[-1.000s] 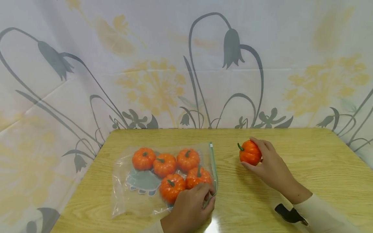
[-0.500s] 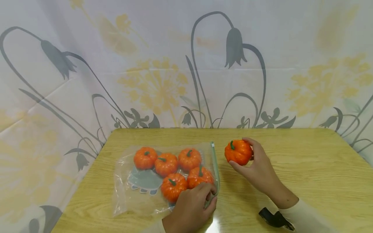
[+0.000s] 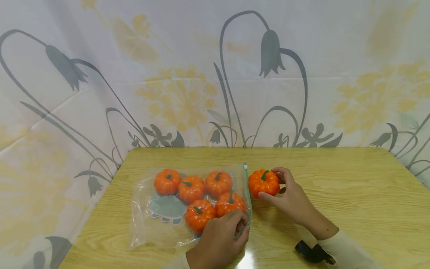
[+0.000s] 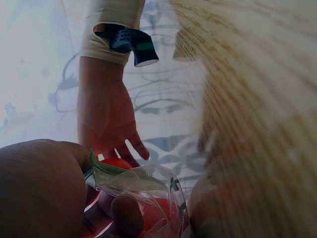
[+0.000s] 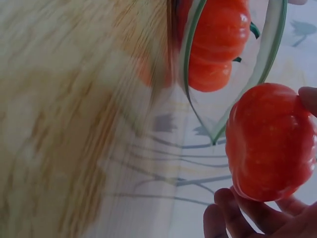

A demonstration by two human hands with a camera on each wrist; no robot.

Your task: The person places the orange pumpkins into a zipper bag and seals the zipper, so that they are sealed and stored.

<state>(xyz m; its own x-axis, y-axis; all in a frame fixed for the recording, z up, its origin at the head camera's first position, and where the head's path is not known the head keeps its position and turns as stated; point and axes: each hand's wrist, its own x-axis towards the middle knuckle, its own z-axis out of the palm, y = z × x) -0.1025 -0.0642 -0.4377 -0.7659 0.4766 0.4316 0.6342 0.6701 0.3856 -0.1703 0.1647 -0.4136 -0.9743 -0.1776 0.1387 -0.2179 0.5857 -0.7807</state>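
A clear zip bag (image 3: 151,228) with a green zip edge lies on the table, several small orange pumpkins (image 3: 167,182) inside it. My left hand (image 3: 220,237) pinches the bag's edge at the near right corner, beside the closest pumpkins. In the right wrist view the bag's mouth (image 5: 214,134) gapes apart between its green strips. My right hand (image 3: 293,200) holds another orange pumpkin (image 3: 263,184) with a green stem, thumb on the near side and fingers on the far side. That pumpkin is right at the bag's mouth, just outside it.
The wood-grain table (image 3: 362,198) extends to the right and behind the bag. A floral cloth (image 3: 215,74) hangs at its back edge. A black wrist camera mount (image 3: 312,252) sticks out from the right sleeve.
My right hand has carried its pumpkin leftward to the bag's mouth, and the stem has turned to point up. My left hand has stayed on the bag's edge.
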